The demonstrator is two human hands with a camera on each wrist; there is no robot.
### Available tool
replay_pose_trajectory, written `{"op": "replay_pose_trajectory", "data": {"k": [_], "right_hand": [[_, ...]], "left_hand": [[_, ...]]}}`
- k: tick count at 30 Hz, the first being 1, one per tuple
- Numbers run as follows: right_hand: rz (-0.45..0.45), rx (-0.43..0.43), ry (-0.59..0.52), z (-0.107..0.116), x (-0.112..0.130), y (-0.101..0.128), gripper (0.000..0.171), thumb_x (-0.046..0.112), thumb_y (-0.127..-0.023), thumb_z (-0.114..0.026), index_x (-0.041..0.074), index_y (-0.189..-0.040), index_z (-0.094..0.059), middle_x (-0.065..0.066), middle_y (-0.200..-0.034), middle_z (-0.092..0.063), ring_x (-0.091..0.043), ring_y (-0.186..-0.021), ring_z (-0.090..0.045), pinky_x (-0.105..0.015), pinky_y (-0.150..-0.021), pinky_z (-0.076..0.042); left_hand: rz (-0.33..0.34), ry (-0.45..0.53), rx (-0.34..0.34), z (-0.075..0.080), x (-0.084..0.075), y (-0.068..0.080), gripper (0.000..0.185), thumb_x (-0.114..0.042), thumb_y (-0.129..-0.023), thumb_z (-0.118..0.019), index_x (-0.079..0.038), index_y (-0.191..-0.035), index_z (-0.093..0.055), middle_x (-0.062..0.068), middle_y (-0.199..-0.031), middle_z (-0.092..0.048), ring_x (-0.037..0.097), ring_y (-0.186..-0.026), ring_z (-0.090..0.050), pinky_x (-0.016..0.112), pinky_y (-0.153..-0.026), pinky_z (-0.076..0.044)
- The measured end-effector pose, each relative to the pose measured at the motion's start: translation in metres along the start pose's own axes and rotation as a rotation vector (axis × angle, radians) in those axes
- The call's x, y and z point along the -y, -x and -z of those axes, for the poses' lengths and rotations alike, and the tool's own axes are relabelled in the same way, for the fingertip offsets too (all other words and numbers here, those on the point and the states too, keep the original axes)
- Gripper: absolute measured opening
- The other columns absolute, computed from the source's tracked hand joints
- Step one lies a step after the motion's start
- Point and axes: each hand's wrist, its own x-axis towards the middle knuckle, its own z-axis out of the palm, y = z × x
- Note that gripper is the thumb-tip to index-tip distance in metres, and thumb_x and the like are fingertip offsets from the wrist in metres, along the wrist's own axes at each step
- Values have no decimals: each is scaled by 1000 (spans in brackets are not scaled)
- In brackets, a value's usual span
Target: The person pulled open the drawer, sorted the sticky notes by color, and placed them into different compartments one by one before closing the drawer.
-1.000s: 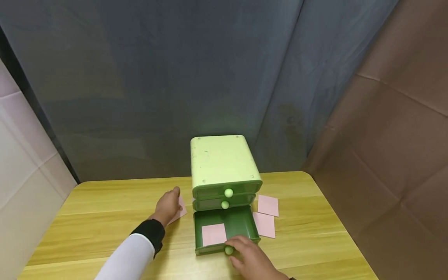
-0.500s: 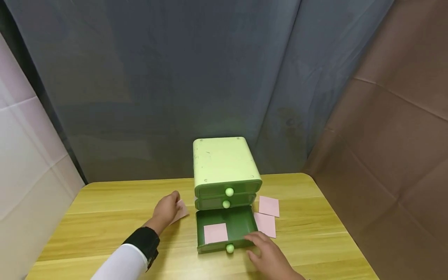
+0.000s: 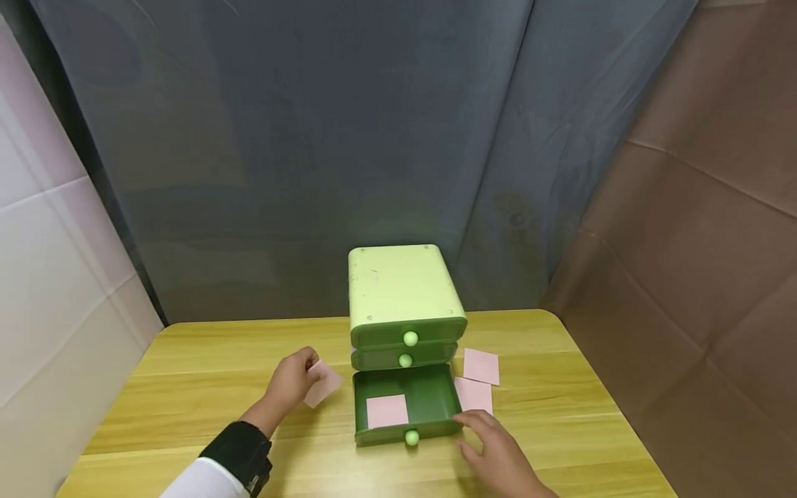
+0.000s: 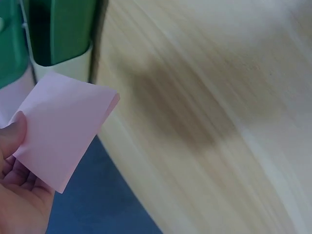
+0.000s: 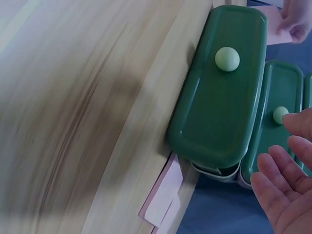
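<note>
Two hands over desk (image 3: 187,387). Left hand (image 3: 288,384) pinches pink note (image 3: 324,382) by one edge, note lifted just left of green drawer unit (image 3: 401,294). Right hand (image 3: 495,453) released, fingers relaxed, fingertips at right front corner of pulled-out bottom drawer (image 3: 429,401). Second pink note (image 3: 387,411) lies flat inside that drawer. Two more pink notes (image 3: 481,366) on desk right of unit. Upper two drawers closed.

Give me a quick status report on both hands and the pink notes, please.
Left hand pinches one pink note off the table. Right hand open beside open bottom drawer. One note in drawer; nothing blocking.
</note>
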Motion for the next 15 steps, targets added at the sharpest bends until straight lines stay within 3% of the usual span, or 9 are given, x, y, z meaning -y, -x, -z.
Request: {"op": "replay_pose_trajectory", "data": {"k": [10, 15], "right_hand": [[-50, -64, 4, 6, -11, 3, 35, 2, -79, -76, 8, -112, -67, 3, -111, -62, -23, -106, -61, -41, -88, -53], [-49, -88, 10, 7, -16, 4, 35, 2, -79, -76, 8, -112, -68, 1, -111, -63, -24, -106, -62, -43, -89, -52]], "left_hand": [[-54, 108, 29, 1, -35, 11, 21, -4, -85, -70, -7, -82, -50, -1, -67, -36, 13, -61, -37, 23, -54, -30], [-112, 105, 53, -4, -52, 14, 26, -5, -84, -71, -9, -79, -46, -3, -67, -34, 10, -59, -35, 21, -53, -30]]}}
